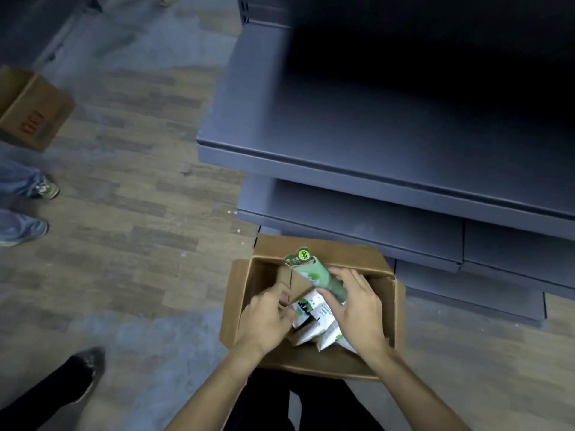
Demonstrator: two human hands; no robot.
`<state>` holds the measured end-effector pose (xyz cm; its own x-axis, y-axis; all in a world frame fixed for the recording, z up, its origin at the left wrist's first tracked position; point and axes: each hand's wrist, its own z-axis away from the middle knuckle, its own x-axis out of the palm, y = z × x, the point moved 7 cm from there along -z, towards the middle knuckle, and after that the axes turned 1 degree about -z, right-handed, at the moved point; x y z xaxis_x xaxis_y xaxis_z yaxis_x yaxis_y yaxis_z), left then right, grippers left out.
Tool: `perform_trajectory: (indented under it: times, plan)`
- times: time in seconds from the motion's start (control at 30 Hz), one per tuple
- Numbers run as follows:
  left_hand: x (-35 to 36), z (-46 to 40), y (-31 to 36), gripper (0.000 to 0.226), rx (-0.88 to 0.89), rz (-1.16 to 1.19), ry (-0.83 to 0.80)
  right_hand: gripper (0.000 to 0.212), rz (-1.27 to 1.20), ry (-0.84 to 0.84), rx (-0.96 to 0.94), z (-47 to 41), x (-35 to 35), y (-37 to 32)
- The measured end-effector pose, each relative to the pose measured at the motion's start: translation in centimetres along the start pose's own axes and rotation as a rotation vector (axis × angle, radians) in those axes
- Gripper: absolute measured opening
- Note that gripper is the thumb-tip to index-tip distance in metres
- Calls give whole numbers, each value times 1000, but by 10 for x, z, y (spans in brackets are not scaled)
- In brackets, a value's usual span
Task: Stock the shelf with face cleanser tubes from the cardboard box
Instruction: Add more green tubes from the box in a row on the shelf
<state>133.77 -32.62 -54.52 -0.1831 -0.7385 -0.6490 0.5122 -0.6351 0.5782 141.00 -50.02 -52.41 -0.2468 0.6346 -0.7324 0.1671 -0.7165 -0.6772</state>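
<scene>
An open cardboard box (239, 303) stands on the floor just in front of the grey shelf unit (357, 141). Several white and green cleanser tubes (314, 318) lie loose inside it. My right hand (357, 309) grips a green tube (314, 275) by its cap end, and the tube's labelled flat end points up and left above the box. My left hand (267, 315) reaches into the left half of the box, its fingers curled around the end of a white tube there.
The shelf boards are bare; a lower board (348, 219) sits just above the box. A second cardboard box (31, 110) stands at the far left. Another person's shoes (25, 209) and a dark shoe (84, 374) are on the wooden floor at left.
</scene>
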Motion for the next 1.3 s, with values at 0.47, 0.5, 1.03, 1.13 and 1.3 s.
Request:
perform_trajectory:
  times: [0.47, 0.5, 1.03, 1.13, 1.3]
  plan:
    - [-100, 9, 95, 19, 314, 111, 264, 41, -311, 193, 36, -3, -91, -74]
    - [-105, 11, 100, 19, 330, 117, 273, 41, -325, 202, 22, -3, -96, -78]
    - [-292, 99, 292, 20, 872, 150, 596, 36, -498, 458, -417, -38, -285, -245]
    - [-331, 117, 329, 21, 952, 116, 662, 34, -510, 507, -474, -50, -326, -281]
    - [-368, 127, 358, 27, 979, 73, 726, 33, -517, 566, -513, -70, -369, -304]
